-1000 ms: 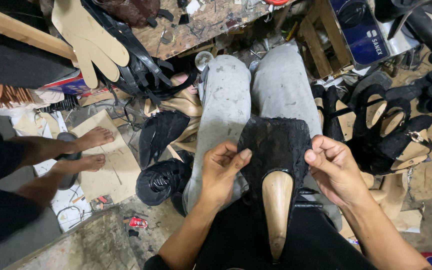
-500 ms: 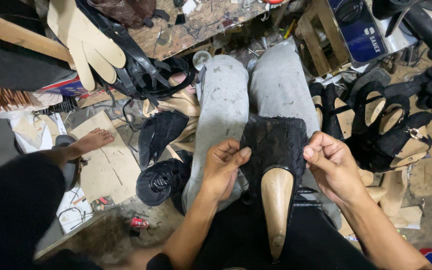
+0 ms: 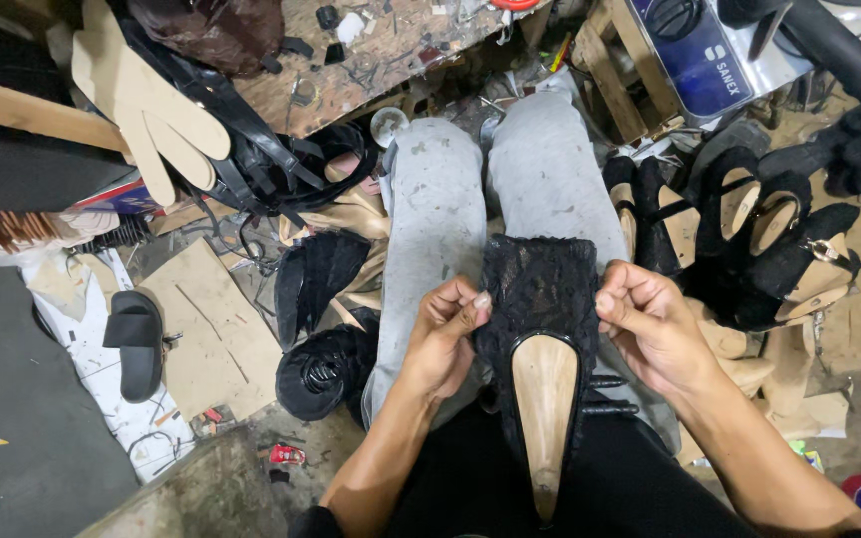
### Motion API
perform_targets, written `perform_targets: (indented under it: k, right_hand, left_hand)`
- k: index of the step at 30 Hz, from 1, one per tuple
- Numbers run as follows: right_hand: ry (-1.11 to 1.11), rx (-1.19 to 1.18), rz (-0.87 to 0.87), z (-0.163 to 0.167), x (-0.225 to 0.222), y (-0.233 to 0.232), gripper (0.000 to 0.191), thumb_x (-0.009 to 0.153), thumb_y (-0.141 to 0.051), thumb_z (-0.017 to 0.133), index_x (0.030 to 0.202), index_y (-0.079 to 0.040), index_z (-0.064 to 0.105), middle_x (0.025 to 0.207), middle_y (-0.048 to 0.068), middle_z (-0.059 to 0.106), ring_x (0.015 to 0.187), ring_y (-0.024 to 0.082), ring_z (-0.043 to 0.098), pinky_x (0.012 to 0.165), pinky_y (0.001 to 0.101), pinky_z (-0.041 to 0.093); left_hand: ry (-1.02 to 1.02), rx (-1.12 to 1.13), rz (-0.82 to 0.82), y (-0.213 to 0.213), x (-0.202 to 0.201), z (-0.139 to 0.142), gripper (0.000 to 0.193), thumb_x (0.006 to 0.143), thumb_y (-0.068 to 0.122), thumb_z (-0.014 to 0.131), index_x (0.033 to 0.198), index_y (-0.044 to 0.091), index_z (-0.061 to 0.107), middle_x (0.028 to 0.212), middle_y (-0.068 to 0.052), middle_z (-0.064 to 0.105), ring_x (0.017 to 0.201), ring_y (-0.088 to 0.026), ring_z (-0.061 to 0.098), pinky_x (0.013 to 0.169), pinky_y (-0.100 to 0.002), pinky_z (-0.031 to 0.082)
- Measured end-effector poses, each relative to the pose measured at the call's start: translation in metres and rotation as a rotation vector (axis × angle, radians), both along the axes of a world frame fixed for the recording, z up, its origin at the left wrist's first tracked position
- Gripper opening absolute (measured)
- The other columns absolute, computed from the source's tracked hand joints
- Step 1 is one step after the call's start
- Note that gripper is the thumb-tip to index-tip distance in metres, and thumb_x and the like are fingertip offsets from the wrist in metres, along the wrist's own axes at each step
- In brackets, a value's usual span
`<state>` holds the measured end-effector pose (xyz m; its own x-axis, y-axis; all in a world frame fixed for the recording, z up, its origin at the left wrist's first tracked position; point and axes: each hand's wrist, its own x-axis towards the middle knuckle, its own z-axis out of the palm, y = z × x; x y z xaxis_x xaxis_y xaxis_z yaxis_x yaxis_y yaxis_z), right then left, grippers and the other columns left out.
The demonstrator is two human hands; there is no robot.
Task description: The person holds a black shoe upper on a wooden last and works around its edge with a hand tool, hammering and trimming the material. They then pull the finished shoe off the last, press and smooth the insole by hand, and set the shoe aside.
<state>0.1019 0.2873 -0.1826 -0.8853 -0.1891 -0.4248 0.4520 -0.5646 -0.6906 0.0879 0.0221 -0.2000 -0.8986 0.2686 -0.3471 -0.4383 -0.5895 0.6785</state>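
A pointed shoe with a tan insole (image 3: 544, 399) and a black lace upper (image 3: 540, 284) lies sole-up on my lap, over my grey trouser legs (image 3: 430, 199). My left hand (image 3: 450, 334) pinches the left edge of the lace between thumb and fingers. My right hand (image 3: 650, 324) grips the right edge the same way. Both hands hold the lace taut across the shoe form.
Black open-toe sandals (image 3: 749, 239) are piled at the right. Black shoe uppers (image 3: 316, 269), a roll of black material (image 3: 323, 371) and cardboard sheets (image 3: 206, 329) lie on the floor at left. A black slide sandal (image 3: 135, 344) rests on white paper. A cluttered workbench (image 3: 351, 50) stands ahead.
The other person's hands and arms at the left have left the view, uncovering the black slide sandal. My hands stay on the lace, almost unmoved.
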Motion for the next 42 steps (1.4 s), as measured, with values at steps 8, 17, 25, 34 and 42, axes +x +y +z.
perform_targets:
  k: [8, 17, 25, 34, 42]
  right_hand:
    - [0.059, -0.072, 0.028, -0.009, -0.028, 0.001, 0.012, 0.095, -0.005, 0.073, 0.091, -0.004, 0.061, 0.08, 0.0, 0.064, 0.071, 0.007, 0.063, 0.067, 0.0203, 0.05]
    - [0.767, 0.153, 0.449, 0.088, -0.027, 0.016, 0.02, 0.092, -0.015, 0.075, 0.078, -0.007, 0.063, 0.085, 0.01, 0.078, 0.082, 0.025, 0.08, 0.066, 0.0333, 0.063]
    - [0.774, -0.042, 0.894, 0.138, -0.006, -0.041, 0.04, 0.104, -0.025, 0.05, 0.088, 0.006, 0.069, 0.088, 0.018, 0.075, 0.079, 0.029, 0.075, 0.07, 0.04, 0.064]
    - [0.535, 0.167, 1.333, 0.164, -0.029, -0.03, 0.029, 0.089, -0.026, 0.068, 0.081, 0.0, 0.058, 0.099, 0.009, 0.054, 0.099, 0.027, 0.063, 0.083, 0.0353, 0.052]
    - [1.155, 0.415, 0.578, 0.1, 0.006, -0.027, 0.011, 0.087, -0.027, 0.073, 0.082, -0.017, 0.073, 0.099, -0.002, 0.064, 0.115, 0.02, 0.058, 0.117, 0.0583, 0.034]
  left_hand:
    - [-0.04, 0.09, -0.018, 0.002, -0.026, 0.001, 0.01, 0.092, 0.004, 0.072, 0.087, 0.007, 0.065, 0.082, 0.004, 0.063, 0.078, -0.006, 0.053, 0.075, -0.024, 0.041]
    - [0.511, 0.135, -0.43, -0.045, -0.024, 0.1, 0.011, 0.09, -0.004, 0.08, 0.089, -0.002, 0.069, 0.102, -0.013, 0.076, 0.097, -0.025, 0.076, 0.09, -0.037, 0.062]
    - [0.705, 0.122, -0.684, -0.054, 0.016, 0.13, 0.007, 0.098, 0.002, 0.079, 0.096, 0.001, 0.073, 0.101, -0.011, 0.076, 0.101, -0.025, 0.076, 0.086, -0.03, 0.057]
    - [0.636, 0.07, -0.726, -0.054, 0.027, 0.122, 0.013, 0.101, 0.009, 0.079, 0.094, 0.0, 0.072, 0.103, -0.011, 0.076, 0.098, -0.023, 0.075, 0.089, -0.029, 0.059]
    - [0.619, 0.134, -0.555, -0.058, 0.035, 0.108, 0.006, 0.098, 0.004, 0.076, 0.095, 0.002, 0.072, 0.103, -0.016, 0.074, 0.099, -0.027, 0.074, 0.084, -0.032, 0.059]
